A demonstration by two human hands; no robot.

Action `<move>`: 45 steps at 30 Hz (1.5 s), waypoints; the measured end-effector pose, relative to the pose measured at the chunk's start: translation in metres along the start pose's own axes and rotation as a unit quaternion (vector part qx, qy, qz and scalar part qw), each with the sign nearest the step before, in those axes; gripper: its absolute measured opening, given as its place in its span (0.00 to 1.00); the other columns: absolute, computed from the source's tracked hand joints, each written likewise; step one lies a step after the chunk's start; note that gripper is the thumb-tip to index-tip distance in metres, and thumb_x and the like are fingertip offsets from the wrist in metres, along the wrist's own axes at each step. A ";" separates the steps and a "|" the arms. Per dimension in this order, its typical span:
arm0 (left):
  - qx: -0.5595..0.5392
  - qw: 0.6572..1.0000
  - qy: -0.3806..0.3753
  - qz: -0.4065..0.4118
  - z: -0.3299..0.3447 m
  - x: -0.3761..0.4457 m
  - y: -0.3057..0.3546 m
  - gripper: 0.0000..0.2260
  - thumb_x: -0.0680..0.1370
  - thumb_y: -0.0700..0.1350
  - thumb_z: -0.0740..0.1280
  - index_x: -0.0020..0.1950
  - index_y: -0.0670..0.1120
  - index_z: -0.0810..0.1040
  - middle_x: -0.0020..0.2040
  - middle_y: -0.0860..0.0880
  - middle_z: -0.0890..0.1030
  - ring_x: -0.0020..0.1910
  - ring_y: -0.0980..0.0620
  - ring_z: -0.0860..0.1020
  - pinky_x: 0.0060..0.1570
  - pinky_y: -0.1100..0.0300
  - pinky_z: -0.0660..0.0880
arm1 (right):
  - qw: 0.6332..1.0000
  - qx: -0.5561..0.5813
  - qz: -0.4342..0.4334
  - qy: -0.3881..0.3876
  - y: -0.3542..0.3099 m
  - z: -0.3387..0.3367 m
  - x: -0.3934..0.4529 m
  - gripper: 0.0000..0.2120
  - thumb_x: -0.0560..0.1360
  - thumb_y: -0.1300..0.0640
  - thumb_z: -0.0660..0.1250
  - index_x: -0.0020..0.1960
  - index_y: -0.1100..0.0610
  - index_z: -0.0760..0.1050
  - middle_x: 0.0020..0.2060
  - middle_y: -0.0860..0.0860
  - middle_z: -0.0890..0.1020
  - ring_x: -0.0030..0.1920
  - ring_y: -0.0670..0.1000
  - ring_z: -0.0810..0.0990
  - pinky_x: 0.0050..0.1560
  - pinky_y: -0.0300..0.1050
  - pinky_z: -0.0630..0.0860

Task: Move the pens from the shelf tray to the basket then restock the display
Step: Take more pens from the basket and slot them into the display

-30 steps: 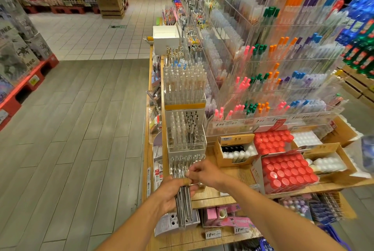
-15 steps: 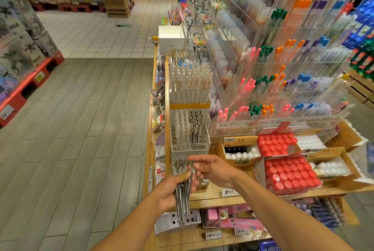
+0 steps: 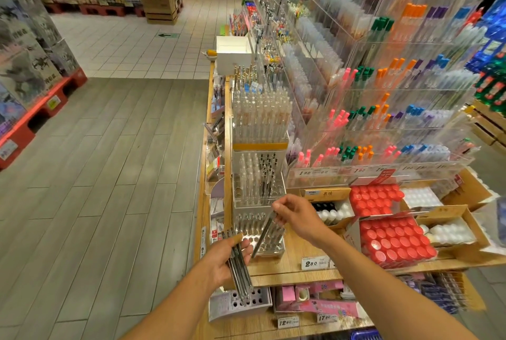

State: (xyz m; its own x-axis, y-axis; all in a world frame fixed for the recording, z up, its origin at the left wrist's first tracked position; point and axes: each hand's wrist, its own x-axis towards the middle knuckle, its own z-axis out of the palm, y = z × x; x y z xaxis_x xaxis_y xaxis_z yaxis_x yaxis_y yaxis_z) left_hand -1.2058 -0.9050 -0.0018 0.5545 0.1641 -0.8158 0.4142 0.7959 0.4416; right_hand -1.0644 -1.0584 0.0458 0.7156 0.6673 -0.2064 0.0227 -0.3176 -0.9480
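Pens held in both hands at a shop display

Pens are in both hands: the left hand [image 3: 228, 260] is wrapped around a bundle of silver pens [image 3: 241, 271], which runs down and away from the palm, its lower ends over a white holder with round holes [image 3: 256, 297] on the shelf beneath. The right hand [image 3: 297, 216], higher and to the right, pinches a single pen [image 3: 264, 233] between thumb and fingertips; that pen slants down toward the left hand, its lower tip close to the left fingers but apart from the bundle. The two hands do not touch

Just behind both hands stands a stepped clear pen stand [image 3: 258, 194]. Its lowest tier [image 3: 262, 241], directly beyond the left fingers, has a few silver pens upright at the back and bare round holes at the front. Higher tiers beyond it carry clear and dark pens

The stand sits on a wooden shelf [image 3: 295, 265], which passes under the right wrist. To the right of the right hand are cardboard boxes of red-capped bottles [image 3: 394, 241] and white-capped bottles [image 3: 446, 233]. Beyond those rise clear racks of coloured pens [image 3: 383, 120]. To the left of the left arm is grey plank flooring [image 3: 95, 175]
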 end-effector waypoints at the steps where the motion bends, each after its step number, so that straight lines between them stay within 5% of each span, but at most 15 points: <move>1: 0.005 1.000 0.005 0.002 -0.003 0.001 0.000 0.09 0.82 0.39 0.63 0.59 0.36 0.76 0.43 0.39 0.83 0.37 0.45 0.82 0.37 0.52 0.80 | 0.999 -0.034 -0.014 0.026 0.001 -0.004 0.001 0.04 0.80 0.58 0.64 0.46 0.57 0.76 0.35 0.49 0.83 0.36 0.47 0.81 0.38 0.38 0.78; 9: 0.004 1.000 -0.001 0.001 -0.010 0.002 0.002 0.08 0.82 0.38 0.62 0.60 0.37 0.73 0.51 0.36 0.83 0.45 0.41 0.85 0.38 0.49 0.82 | 0.962 -0.260 -0.064 0.050 0.031 -0.002 0.006 0.04 0.80 0.55 0.65 0.47 0.54 0.74 0.38 0.47 0.81 0.38 0.46 0.79 0.38 0.41 0.76; 18: 0.034 0.999 -0.011 0.016 -0.010 0.004 0.005 0.11 0.80 0.38 0.66 0.62 0.35 0.76 0.49 0.38 0.86 0.43 0.43 0.86 0.35 0.54 0.82 | 0.934 -0.340 -0.098 0.044 0.045 0.003 0.006 0.06 0.80 0.52 0.63 0.49 0.55 0.73 0.40 0.48 0.80 0.38 0.44 0.77 0.36 0.36 0.70; 29: 0.073 0.996 -0.040 0.019 -0.012 0.006 0.002 0.15 0.77 0.38 0.70 0.62 0.35 0.76 0.50 0.37 0.85 0.42 0.44 0.86 0.30 0.57 0.79 | 0.918 -0.382 -0.103 0.037 0.043 0.008 0.007 0.05 0.80 0.53 0.64 0.49 0.54 0.75 0.40 0.46 0.80 0.39 0.45 0.76 0.39 0.40 0.73; 36: 0.061 0.996 -0.068 0.016 -0.008 0.005 0.000 0.20 0.70 0.39 0.74 0.60 0.33 0.78 0.46 0.38 0.85 0.37 0.44 0.83 0.33 0.55 0.81 | 0.874 -0.463 -0.142 0.021 0.053 0.022 0.006 0.06 0.77 0.57 0.67 0.51 0.56 0.82 0.50 0.49 0.78 0.53 0.48 0.74 0.48 0.34 0.68; 41: 0.062 0.995 -0.075 0.013 -0.008 0.002 -0.002 0.25 0.70 0.37 0.77 0.63 0.33 0.74 0.42 0.38 0.83 0.35 0.44 0.82 0.32 0.55 0.80 | 0.849 -0.516 -0.108 0.013 0.044 0.026 0.009 0.09 0.78 0.53 0.66 0.52 0.54 0.82 0.50 0.49 0.78 0.53 0.50 0.72 0.51 0.39 0.68; 43: 0.057 0.995 -0.086 0.017 -0.006 -0.001 -0.002 0.25 0.71 0.37 0.77 0.64 0.33 0.73 0.42 0.38 0.83 0.35 0.44 0.81 0.31 0.56 0.79 | 0.870 -0.485 -0.090 0.006 0.033 0.027 0.010 0.09 0.77 0.51 0.67 0.53 0.54 0.82 0.50 0.49 0.80 0.53 0.48 0.73 0.53 0.41 0.72; 45: 0.051 0.993 -0.100 0.025 -0.003 -0.004 -0.001 0.24 0.71 0.37 0.76 0.63 0.33 0.74 0.43 0.38 0.83 0.35 0.46 0.81 0.30 0.56 0.79 | 0.945 -0.324 -0.017 -0.042 0.020 0.030 0.010 0.11 0.77 0.49 0.68 0.54 0.54 0.82 0.49 0.50 0.83 0.49 0.47 0.78 0.53 0.44 0.76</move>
State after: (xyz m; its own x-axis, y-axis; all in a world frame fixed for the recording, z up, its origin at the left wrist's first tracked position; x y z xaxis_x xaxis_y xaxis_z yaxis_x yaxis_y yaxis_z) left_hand -1.2106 -0.9054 0.0001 0.7043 0.0749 -0.7059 0.4475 0.7251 0.5235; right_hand -1.0779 -1.0376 0.0178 0.6486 0.7278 -0.2227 0.4876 -0.6220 -0.6126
